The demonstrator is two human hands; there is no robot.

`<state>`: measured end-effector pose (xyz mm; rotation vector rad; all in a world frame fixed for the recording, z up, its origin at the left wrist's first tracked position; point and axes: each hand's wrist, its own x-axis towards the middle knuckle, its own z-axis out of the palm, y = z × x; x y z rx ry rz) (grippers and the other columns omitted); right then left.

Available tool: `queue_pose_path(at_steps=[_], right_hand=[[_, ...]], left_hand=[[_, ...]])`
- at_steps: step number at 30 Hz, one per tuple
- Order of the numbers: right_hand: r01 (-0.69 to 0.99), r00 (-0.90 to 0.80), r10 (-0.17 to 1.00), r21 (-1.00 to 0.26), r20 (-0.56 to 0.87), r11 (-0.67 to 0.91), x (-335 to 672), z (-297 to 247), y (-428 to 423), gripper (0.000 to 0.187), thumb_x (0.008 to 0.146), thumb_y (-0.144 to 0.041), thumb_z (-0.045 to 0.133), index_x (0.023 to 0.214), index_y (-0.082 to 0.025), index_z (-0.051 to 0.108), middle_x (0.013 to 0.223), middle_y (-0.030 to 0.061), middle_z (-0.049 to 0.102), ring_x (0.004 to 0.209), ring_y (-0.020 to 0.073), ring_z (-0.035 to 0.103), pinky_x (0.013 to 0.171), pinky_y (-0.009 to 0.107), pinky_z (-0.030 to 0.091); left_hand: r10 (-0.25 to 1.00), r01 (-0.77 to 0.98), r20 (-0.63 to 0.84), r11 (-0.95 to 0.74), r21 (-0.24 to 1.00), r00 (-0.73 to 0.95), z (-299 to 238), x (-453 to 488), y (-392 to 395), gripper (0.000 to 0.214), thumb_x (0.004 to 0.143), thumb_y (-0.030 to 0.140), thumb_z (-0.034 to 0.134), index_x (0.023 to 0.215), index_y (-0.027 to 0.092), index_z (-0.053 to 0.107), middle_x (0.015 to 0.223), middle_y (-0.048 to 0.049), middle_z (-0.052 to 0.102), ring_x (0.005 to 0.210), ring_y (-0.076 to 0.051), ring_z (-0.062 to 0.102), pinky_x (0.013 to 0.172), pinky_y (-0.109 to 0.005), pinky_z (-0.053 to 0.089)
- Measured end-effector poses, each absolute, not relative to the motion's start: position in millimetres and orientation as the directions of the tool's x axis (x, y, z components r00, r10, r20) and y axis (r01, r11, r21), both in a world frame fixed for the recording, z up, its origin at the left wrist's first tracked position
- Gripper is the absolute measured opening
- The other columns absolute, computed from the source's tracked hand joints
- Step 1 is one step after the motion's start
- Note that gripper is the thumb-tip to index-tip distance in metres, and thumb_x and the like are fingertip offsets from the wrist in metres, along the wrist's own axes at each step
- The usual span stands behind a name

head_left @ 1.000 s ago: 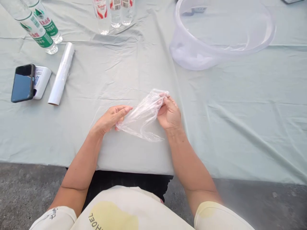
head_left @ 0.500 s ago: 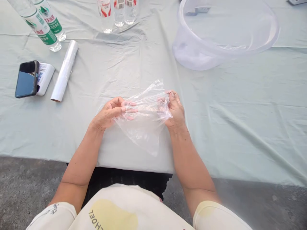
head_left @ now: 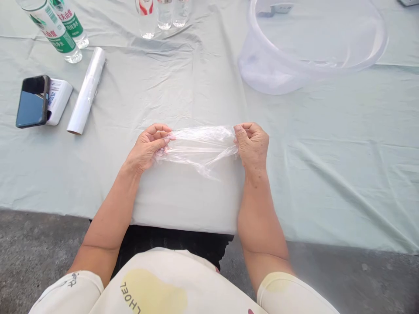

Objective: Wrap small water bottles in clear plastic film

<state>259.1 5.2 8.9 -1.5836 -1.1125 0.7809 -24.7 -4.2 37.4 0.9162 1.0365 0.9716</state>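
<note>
A thin, clear piece of plastic film [head_left: 204, 141] is stretched crosswise between my hands, above the tablecloth near its front edge. It is bunched into folds, and a loose tail of it hangs toward me; I cannot tell if it is a bag or a flat sheet. My left hand [head_left: 149, 146] pinches its left end between thumb and fingers, some fingertips lying behind the see-through film. At the other end, my right hand [head_left: 253, 144] grips the film with the thumb on top and the fingers curled.
A white roll [head_left: 87, 91] lies to the left, beside a phone [head_left: 32, 101] resting against a white box [head_left: 59, 101]. Water bottles [head_left: 62, 41] stand at the back left, more bottles [head_left: 146, 19] at back centre. A large translucent tub [head_left: 271, 74] sits at the back right on the pale tablecloth [head_left: 327, 174].
My right hand has moved to the right and turned so its back shows. The film has been drawn out wider into a narrower band, and its hanging part has become shorter.
</note>
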Motion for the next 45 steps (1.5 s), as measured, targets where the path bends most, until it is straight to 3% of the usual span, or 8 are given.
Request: queue_pose_path(at_steps=[7, 11, 16, 27, 33, 38, 41, 45], right_hand=[[0.567, 0.5, 0.76, -0.82, 0.415, 0.074, 263.1, 8.3, 4.6, 0.014, 0.09, -0.036, 0.059, 0.091, -0.022, 0.062, 0.087, 0.0025, 0.066, 0.078, 0.0168, 0.064, 0.069, 0.033, 0.052], [0.607, 0.056, 0.799, -0.656, 0.599, 0.449, 241.7, 20.0, -8.5, 0.018, 0.098, -0.038, 0.053, 0.092, -0.026, 0.064, 0.091, 0.0031, 0.071, 0.092, 0.0197, 0.069, 0.084, 0.039, 0.055], [0.625, -0.581, 0.78, -0.486, 0.232, 0.611, 221.4, 22.1, -20.2, 0.012, 0.088, -0.037, 0.072, 0.091, -0.026, 0.07, 0.125, 0.0063, 0.068, 0.13, 0.03, 0.057, 0.113, 0.053, 0.038], [0.841, -0.479, 0.858, -0.378, -0.187, 0.387, 271.5, 40.6, -42.1, 0.032, 0.087, -0.042, 0.07, 0.115, -0.028, 0.065, 0.16, 0.0076, 0.039, 0.151, 0.0364, 0.031, 0.117, 0.06, 0.034], [0.914, -0.329, 0.943, -0.266, -0.045, 0.306, 291.7, 63.7, -44.5, 0.025, 0.093, -0.046, 0.058, 0.101, -0.026, 0.07, 0.13, 0.0113, 0.066, 0.111, 0.0338, 0.067, 0.093, 0.056, 0.053], [0.85, -0.142, 0.969, -0.477, 0.201, 0.224, 223.9, 74.2, -13.9, 0.034, 0.092, -0.043, 0.06, 0.121, -0.025, 0.064, 0.103, 0.0069, 0.073, 0.079, 0.0213, 0.069, 0.074, 0.04, 0.056], [0.824, -0.069, 0.993, -0.556, 0.095, 0.11, 186.5, 70.2, 24.8, 0.051, 0.086, -0.05, 0.067, 0.127, -0.02, 0.061, 0.075, 0.0033, 0.068, 0.076, 0.0237, 0.067, 0.075, 0.042, 0.054], [0.794, -0.139, 0.966, -0.608, -0.217, -0.022, 164.7, 67.7, 77.0, 0.022, 0.082, -0.037, 0.07, 0.092, -0.018, 0.069, 0.062, 0.0017, 0.061, 0.062, 0.0179, 0.059, 0.063, 0.034, 0.047]], left_hand=[[0.962, -0.022, -0.271, 0.272, 0.962, 0.027, 31.6, -17.4, -3.1, 0.01, 0.075, 0.015, 0.062, 0.081, 0.018, 0.07, 0.085, 0.0005, 0.067, 0.05, -0.004, 0.056, 0.05, -0.02, 0.041], [0.953, 0.009, -0.301, 0.302, 0.953, -0.018, 34.4, -12.7, -3.7, 0.013, 0.075, 0.013, 0.058, 0.082, 0.017, 0.068, 0.084, 0.0005, 0.066, 0.048, -0.005, 0.056, 0.044, -0.02, 0.036], [0.942, 0.004, -0.317, 0.32, 0.947, -0.11, 34.8, -12.2, -2.3, 0.013, 0.076, 0.015, 0.058, 0.087, 0.017, 0.065, 0.082, 0.0003, 0.066, 0.048, -0.007, 0.057, 0.038, -0.019, 0.035], [0.939, 0.147, -0.203, 0.251, 0.957, -0.279, 26.2, -27.6, 0.7, 0.011, 0.081, 0.016, 0.054, 0.086, 0.021, 0.063, 0.078, 0.0022, 0.069, 0.038, -0.005, 0.046, 0.038, -0.02, 0.039], [0.945, 0.202, -0.181, 0.24, 0.949, -0.273, 26.6, -25.1, -3.4, 0.009, 0.086, 0.017, 0.051, 0.082, 0.022, 0.058, 0.071, 0.0037, 0.07, 0.035, -0.006, 0.044, 0.04, -0.021, 0.043], [0.943, 0.202, -0.192, 0.251, 0.947, -0.27, 28.5, -24.2, -4.9, 0.009, 0.086, 0.016, 0.052, 0.082, 0.021, 0.058, 0.072, 0.0025, 0.069, 0.043, -0.007, 0.052, 0.042, -0.018, 0.043], [0.943, 0.199, -0.204, 0.26, 0.945, -0.262, 30.4, -23.9, -5.8, 0.008, 0.086, 0.016, 0.053, 0.083, 0.021, 0.059, 0.074, 0.0019, 0.069, 0.045, -0.008, 0.051, 0.044, -0.02, 0.044], [0.951, 0.224, -0.209, 0.26, 0.939, -0.23, 30.1, -23.8, -8.0, 0.008, 0.087, 0.018, 0.053, 0.088, 0.022, 0.06, 0.077, 0.0014, 0.066, 0.05, -0.009, 0.051, 0.048, -0.022, 0.047]])
